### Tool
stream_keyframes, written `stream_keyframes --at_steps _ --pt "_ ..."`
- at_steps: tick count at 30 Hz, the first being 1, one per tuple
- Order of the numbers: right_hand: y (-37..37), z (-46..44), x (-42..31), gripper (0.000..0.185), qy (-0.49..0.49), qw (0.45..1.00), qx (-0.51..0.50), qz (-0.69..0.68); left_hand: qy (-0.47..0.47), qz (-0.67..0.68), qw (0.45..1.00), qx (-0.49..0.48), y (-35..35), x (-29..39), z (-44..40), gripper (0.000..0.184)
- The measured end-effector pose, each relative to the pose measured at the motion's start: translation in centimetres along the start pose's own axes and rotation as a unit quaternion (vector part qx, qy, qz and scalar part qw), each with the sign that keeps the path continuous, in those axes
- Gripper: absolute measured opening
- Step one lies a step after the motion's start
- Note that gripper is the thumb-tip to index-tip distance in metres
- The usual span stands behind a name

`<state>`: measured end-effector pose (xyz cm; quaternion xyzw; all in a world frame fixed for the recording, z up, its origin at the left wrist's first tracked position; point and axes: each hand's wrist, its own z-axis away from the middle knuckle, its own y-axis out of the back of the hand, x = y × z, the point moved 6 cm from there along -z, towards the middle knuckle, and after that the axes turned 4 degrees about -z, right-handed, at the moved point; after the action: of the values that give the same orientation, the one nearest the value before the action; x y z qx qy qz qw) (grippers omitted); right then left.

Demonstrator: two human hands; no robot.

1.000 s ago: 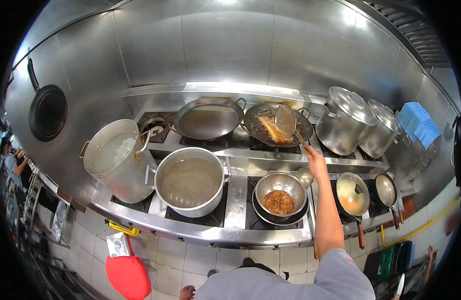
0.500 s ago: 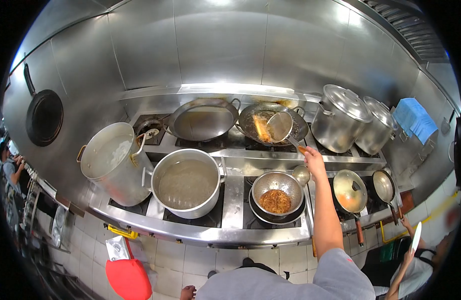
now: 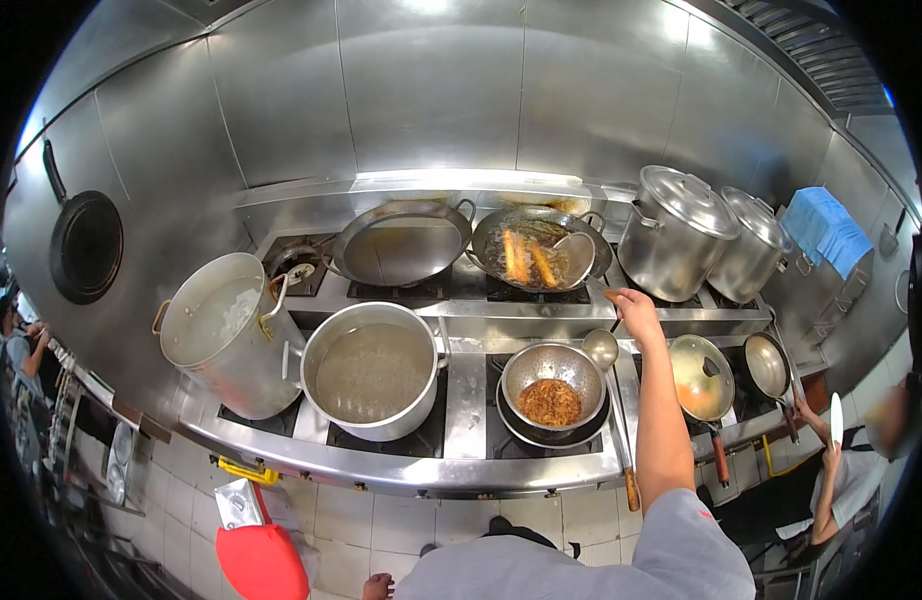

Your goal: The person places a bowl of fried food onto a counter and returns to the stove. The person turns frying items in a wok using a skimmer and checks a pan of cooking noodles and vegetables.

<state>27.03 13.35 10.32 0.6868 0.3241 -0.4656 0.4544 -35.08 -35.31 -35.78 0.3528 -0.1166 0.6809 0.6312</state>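
Note:
My right hand [image 3: 636, 315] is closed round the wooden handle of a strainer [image 3: 575, 257]. The strainer's round head rests in the right back wok [image 3: 541, 212], beside long golden-brown fried pieces [image 3: 516, 256] in dark oil. My left hand [image 3: 378, 587] hangs low at the bottom edge, partly cut off by the frame, its fingers too small to make out. In front of the wok, a perforated metal bowl [image 3: 573, 363] holds brown fried bits [image 3: 549, 403] and sits on a dark pan. A ladle [image 3: 600, 348] lies right of the bowl.
Two large open pots [image 3: 373, 428] [image 3: 243, 375] of liquid stand left. Another wok [image 3: 396, 217] is at the back. Lidded pots [image 3: 671, 265] and smaller pans [image 3: 703, 375] are right. A co-worker [image 3: 849, 480] holds a white plate [image 3: 836, 420] at lower right.
The strainer has moved to the wok's right side, showing more fried pieces. My right hand has shifted slightly. The co-worker at the right has come further into view, reaching to a pan handle.

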Motion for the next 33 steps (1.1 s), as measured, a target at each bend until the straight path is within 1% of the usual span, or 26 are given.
stream_keyframes --at_steps 2,3,4,5,7,8,9,10,13,18,20,22,23,25,29,31,32,33 --pt "-0.6 1.3 -1.2 0.037 -0.089 0.995 -0.03 -0.024 -0.011 -0.011 1.0 0.001 0.0 0.6 0.3 0.023" --pt "-1.0 1.4 -1.2 0.037 -0.089 0.995 -0.028 -0.025 0.007 -0.006 1.0 0.002 0.0 0.6 0.4 0.023" --pt "-1.6 1.3 -1.0 0.037 -0.101 0.993 -0.041 -0.054 0.025 -0.001 1.0 0.003 0.0 0.5 0.2 0.023" --pt "-2.2 1.2 -0.8 0.037 -0.112 0.989 -0.053 -0.083 0.023 -0.002 1.0 0.003 0.0 0.5 0.1 0.023" --pt "-3.3 0.9 -0.2 0.036 -0.118 0.986 -0.066 -0.095 0.03 0.03 0.999 -0.007 -0.3 0.4 -0.1 0.023" --pt "-4.0 0.9 0.1 0.036 -0.123 0.983 -0.08 -0.106 0.028 0.03 0.999 -0.006 -0.2 0.4 -0.3 0.023" --pt "-4.6 0.8 0.5 0.029 -0.128 0.982 -0.081 -0.108 0.018 0.009 1.0 -0.006 -0.2 0.4 -0.5 0.024" --pt "-5.2 0.7 0.7 0.029 -0.127 0.983 -0.081 -0.109 0.009 -0.013 1.0 -0.007 -0.2 0.7 -0.5 0.025" --pt "-7.3 0.3 2.2 0.022 -0.176 0.959 -0.08 -0.205 0.006 -0.04 0.999 0.011 -0.3 1.3 0.4 0.025" --pt "-10.1 0.3 3.8 0.023 -0.186 0.945 -0.084 -0.256 0.008 -0.003 1.0 0.003 -0.6 0.9 0.7 0.026" --pt "-10.3 0.9 4.2 0.024 -0.2 0.91 -0.091 -0.353 0.005 0.002 1.0 0.003 -0.5 -0.4 0.1 0.027" --pt "-9.8 1.3 4.5 0.025 -0.204 0.901 -0.096 -0.37 0.0 -0.036 0.999 0.005 -0.4 -1.9 -0.7 0.027" --pt "-9.6 1.5 4.8 0.024 -0.211 0.887 -0.101 -0.399 0.0 -0.035 0.999 0.006 -0.3 -2.5 -1.0 0.027" --pt "-8.8 1.5 5.1 0.021 -0.23 0.861 -0.109 -0.441 0.026 0.018 0.997 -0.067 -0.9 -3.3 -1.1 0.025" --pt "-7.7 1.5 6.0 0.015 -0.251 0.839 -0.078 -0.476 0.006 -0.029 0.999 -0.014 -0.4 -1.9 -0.6 0.025" --pt "-8.4 1.5 6.2 0.011 -0.286 0.808 -0.06 -0.512 -0.007 -0.051 0.999 0.004 -0.3 -1.0 -0.2 0.025" --pt "-8.9 2.0 5.2 0.011 -0.285 0.808 -0.059 -0.512 -0.013 -0.063 0.998 0.011 -0.3 -0.6 -0.1 0.025" --pt "-9.2 2.5 4.2 0.009 -0.274 0.831 -0.053 -0.481 -0.018 -0.072 0.997 0.016 -0.2 -0.3 0.1 0.025"
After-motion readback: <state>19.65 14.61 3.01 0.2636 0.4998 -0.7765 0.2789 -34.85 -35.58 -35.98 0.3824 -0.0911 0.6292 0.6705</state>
